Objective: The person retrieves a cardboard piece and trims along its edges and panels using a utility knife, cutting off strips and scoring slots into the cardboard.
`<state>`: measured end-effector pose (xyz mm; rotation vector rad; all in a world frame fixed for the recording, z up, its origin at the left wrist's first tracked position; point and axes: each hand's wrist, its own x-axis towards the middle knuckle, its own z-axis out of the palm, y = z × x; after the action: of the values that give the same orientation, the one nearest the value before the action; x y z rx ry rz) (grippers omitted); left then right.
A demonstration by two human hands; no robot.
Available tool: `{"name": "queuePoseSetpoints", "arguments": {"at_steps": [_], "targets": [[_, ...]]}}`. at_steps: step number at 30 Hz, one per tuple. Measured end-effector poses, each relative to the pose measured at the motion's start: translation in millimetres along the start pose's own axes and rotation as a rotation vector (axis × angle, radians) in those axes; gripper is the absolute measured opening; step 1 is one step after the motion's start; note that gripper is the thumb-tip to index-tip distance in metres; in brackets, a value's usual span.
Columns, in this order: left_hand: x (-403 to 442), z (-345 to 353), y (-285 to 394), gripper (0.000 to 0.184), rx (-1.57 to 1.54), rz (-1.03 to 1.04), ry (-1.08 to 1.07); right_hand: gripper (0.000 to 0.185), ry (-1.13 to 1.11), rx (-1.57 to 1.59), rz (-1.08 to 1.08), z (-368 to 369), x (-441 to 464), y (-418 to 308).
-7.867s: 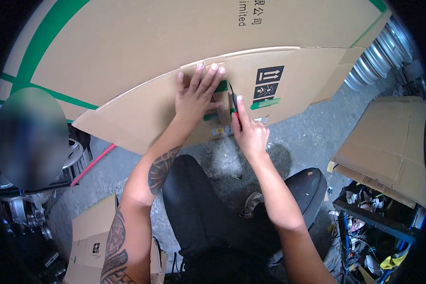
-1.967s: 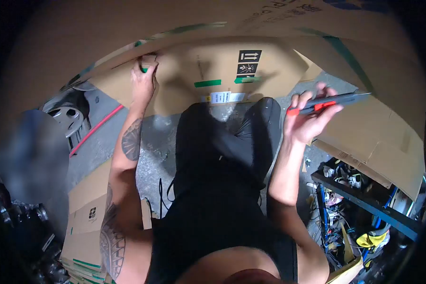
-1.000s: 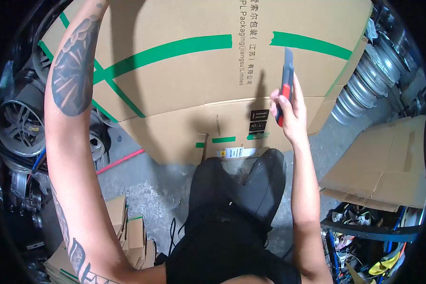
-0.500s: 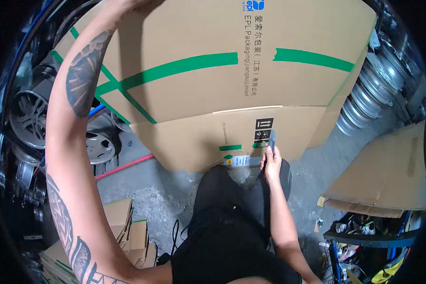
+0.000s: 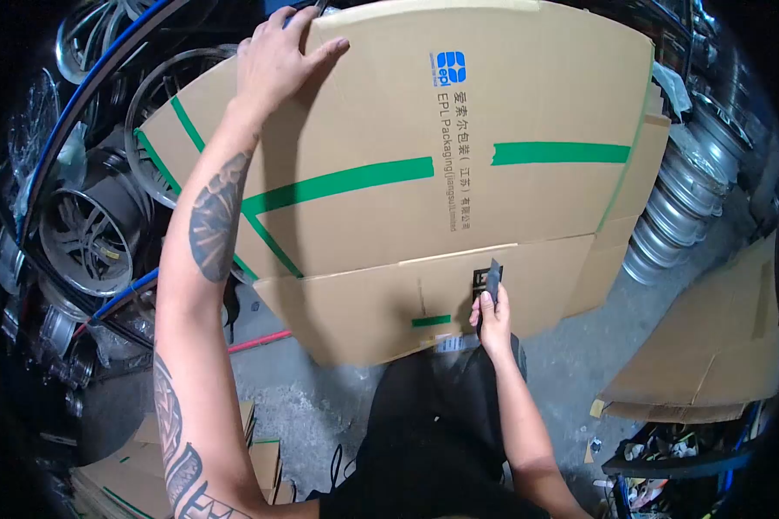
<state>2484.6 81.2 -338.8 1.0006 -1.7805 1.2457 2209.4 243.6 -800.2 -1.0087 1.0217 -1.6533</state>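
Head view, looking down past black-clad legs (image 5: 433,415). Packed into a dark metal-framed bin (image 5: 679,468) at lower right: pale crumpled scraps (image 5: 662,449). Leaning beside it, just above, with brown creased cardboard (image 5: 688,350). Crowded with round silver alloy wheels (image 5: 86,242) behind and below blue-and-black metal bars (image 5: 104,62) at left. Piled at lower left with flattened brown cardboard (image 5: 138,467).

Spread across the middle with a large tan cardboard piece (image 5: 363,121), creased, green-taped and printed with a blue logo (image 5: 450,69), its lower part in front of the knees. Laying the left hand (image 5: 277,60) at its upper left edge, thumb out over the face; cannot tell whether closed on it. Gripping a dark, grey-bladed utility knife (image 5: 492,281) in the right hand (image 5: 492,322), blade up, before black printed symbols (image 5: 480,278).

Compared with half a second earlier, now showing the cardboard's top edge and the whole left hand, formerly cut off by the frame. Still holding the knife near those symbols. Two seconds ago, pinching a green-taped flap with the left hand instead.
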Motion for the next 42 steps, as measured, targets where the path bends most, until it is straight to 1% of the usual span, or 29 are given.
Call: {"name": "queuePoseSetpoints", "arguments": {"at_steps": [1,2,3,5,8,10,13,14,17,18,19,21,23,25,28,29,31,32,35,36,39,40,42], "targets": [[-3.7,6.3,-3.5,0.061,0.024,0.030,0.012,0.029,-0.012,-0.008,0.004,6.7,3.4,-7.6],[-6.2,12.3,-6.9,0.067,0.009,0.047,0.072,0.030,-0.045,-0.026,-0.022,12.0,9.1,-12.5],[-6.5,9.1,-3.0,0.066,-0.030,0.011,0.008,0.031,-0.052,-0.060,-0.049,19.1,14.3,-20.6],[-6.6,10.2,-2.8,0.067,0.024,0.061,0.032,0.033,-0.061,-0.126,-0.097,35.9,20.7,-46.9],[5.8,-11.4,6.0,0.070,0.036,-0.030,-0.062,0.033,0.004,-0.248,-0.118,66.2,33.8,-102.5],[17.3,-20.4,3.4,0.069,0.014,-0.039,-0.192,0.032,0.033,-0.310,-0.114,82.7,45.9,-130.8],[44.7,-58.3,10.0,0.067,0.014,-0.082,-0.441,0.032,-0.002,-0.624,-0.347,100.1,67.7,-162.6],[50.0,-67.1,13.6,0.067,0.017,-0.100,-0.533,0.033,-0.052,-0.658,-0.351,106.6,73.9,-177.3],[47.4,-57.5,10.6,0.064,0.077,-0.009,-0.424,0.031,-0.217,-0.375,-0.248,125.0,82.9,-217.8],[46.5,-53.6,7.2,0.065,0.063,0.007,-0.437,0.032,-0.257,-0.365,-0.274,126.6,87.6,-228.4],[44.5,-52.5,5.0,0.065,0.054,0.005,-0.431,0.034,-0.271,-0.395,-0.248,130.7,87.8,-245.9],[43.4,-51.3,6.2,0.066,0.029,0.010,-0.412,0.039,-0.267,-0.367,-0.330,137.8,90.2,-268.2],[43.2,-49.9,8.8,0.068,0.012,0.031,-0.398,0.040,-0.134,-0.566,-0.578,143.7,107.7,-274.2],[45.4,-48.7,3.9,0.071,-0.048,0.027,-0.412,0.040,-0.103,-0.592,-0.728,151.5,119.3,-285.4],[47.4,-64.6,-2.8,0.082,-0.203,-0.066,-0.589,0.036,-0.202,-0.368,-0.845,162.3,143.8,-301.1],[43.1,-64.3,-9.3,0.089,-0.231,-0.076,-0.531,0.035,-0.188,-0.355,-0.835,164.1,147.6,-302.0],[27.2,-57.9,-8.5,0.089,-0.223,-0.024,-0.380,0.034,-0.165,-0.334,-0.813,168.4,151.5,-307.0],[27.7,-58.7,-10.3,0.093,-0.243,-0.041,-0.436,0.031,-0.134,-0.355,-0.792,173.0,149.1,-309.4],[31.2,-64.9,2.7,0.091,-0.230,-0.171,-0.537,0.026,-0.092,-0.507,-0.794,184.6,139.6,-317.6],[27.8,-63.5,4.9,0.086,-0.219,-0.185,-0.497,0.025,-0.082,-0.570,-0.765,187.4,137.0,-322.3],[27.2,-66.3,7.9,0.086,-0.213,-0.204,-0.498,0.024,0.053,-0.764,-0.849,194.6,141.4,-319.3],[27.0,-66.1,7.9,0.086,-0.213,-0.204,-0.486,0.024,0.055,-0.741,-0.833,196.6,139.1,-322.1],[24.8,-66.4,7.5,0.086,-0.210,-0.206,-0.464,0.024,0.099,-0.805,-0.849,195.8,138.1,-327.5]]}}
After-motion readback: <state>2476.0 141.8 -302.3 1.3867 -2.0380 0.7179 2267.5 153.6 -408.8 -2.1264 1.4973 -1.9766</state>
